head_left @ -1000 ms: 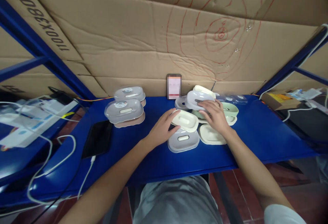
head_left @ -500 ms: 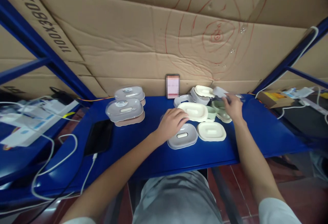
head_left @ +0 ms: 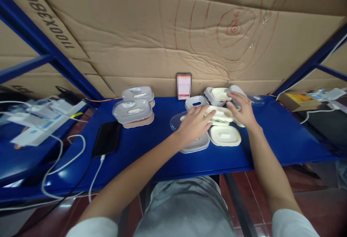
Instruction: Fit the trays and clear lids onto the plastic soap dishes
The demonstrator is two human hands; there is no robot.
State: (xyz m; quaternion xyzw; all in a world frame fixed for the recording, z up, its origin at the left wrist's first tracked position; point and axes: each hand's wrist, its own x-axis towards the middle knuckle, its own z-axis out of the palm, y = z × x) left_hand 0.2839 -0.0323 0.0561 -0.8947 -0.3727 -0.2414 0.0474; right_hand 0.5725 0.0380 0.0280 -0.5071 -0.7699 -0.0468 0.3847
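Both hands are meeting over the cream tray [head_left: 221, 113] mid-bench [head_left: 151, 153]: left hand [head_left: 193, 125] lying with fingers spread, steadying its near-left end, right hand [head_left: 242, 109] curling fingers round its far-right end, apparently to seat it squarely.

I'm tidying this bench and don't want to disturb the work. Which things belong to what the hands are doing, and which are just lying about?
In hand:
left hand and right hand on the cream tray
grey lid
cream lid
clear cover

Lying about:
two closed boxes
black phone
white cable
propped phone
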